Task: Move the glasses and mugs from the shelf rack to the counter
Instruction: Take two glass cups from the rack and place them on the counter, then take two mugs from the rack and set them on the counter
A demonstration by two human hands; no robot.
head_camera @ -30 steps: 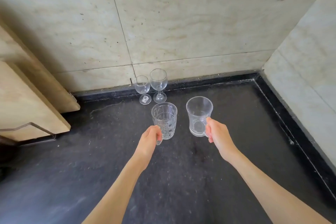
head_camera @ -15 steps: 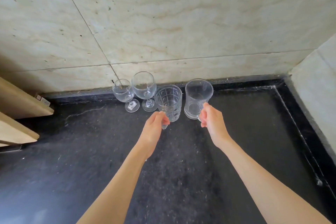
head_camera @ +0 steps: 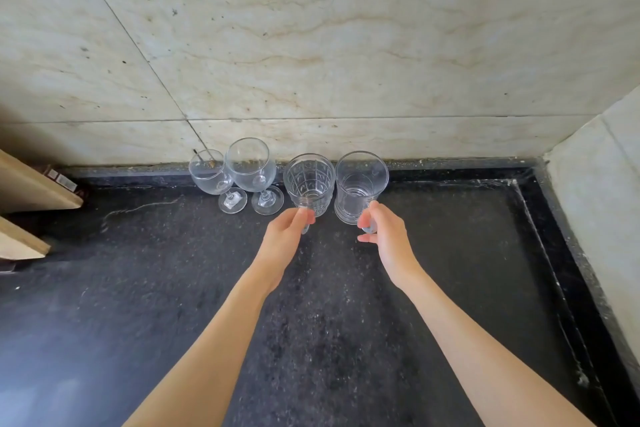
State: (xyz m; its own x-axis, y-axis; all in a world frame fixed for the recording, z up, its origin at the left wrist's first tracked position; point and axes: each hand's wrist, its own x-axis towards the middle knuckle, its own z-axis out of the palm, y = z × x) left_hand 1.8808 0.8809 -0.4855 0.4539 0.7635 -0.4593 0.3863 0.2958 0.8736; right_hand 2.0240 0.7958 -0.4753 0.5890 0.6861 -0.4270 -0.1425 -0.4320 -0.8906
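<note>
Head view: four clear glass vessels are seen in a row at the far edge of the dark speckled surface (head_camera: 329, 322), just in front of the pale stone wall (head_camera: 329, 45), in the middle of the frame. All four stand upright, long axes vertical, mouths up.

From left to right: a small wine glass (head_camera: 210, 177), a larger wine glass (head_camera: 251, 165) just beside it with the bowls appearing to touch, a patterned mug (head_camera: 309, 182), and a plain mug (head_camera: 360, 184). The two mugs stand close together; contact between them cannot be confirmed. The handles of both mugs point toward the lower edge of the frame.

The left hand (head_camera: 285, 239) is observed with thumb and fingers pinching the handle of the patterned mug. The right hand (head_camera: 384, 236) is observed with fingers curled round the handle of the plain mug, the lower fingers a little loose. Both forearms are extended from the lower edge of the frame.

Pale wooden boards (head_camera: 31, 191) are noted at the left edge. A second stone wall (head_camera: 599, 201) is noted at the right.
</note>
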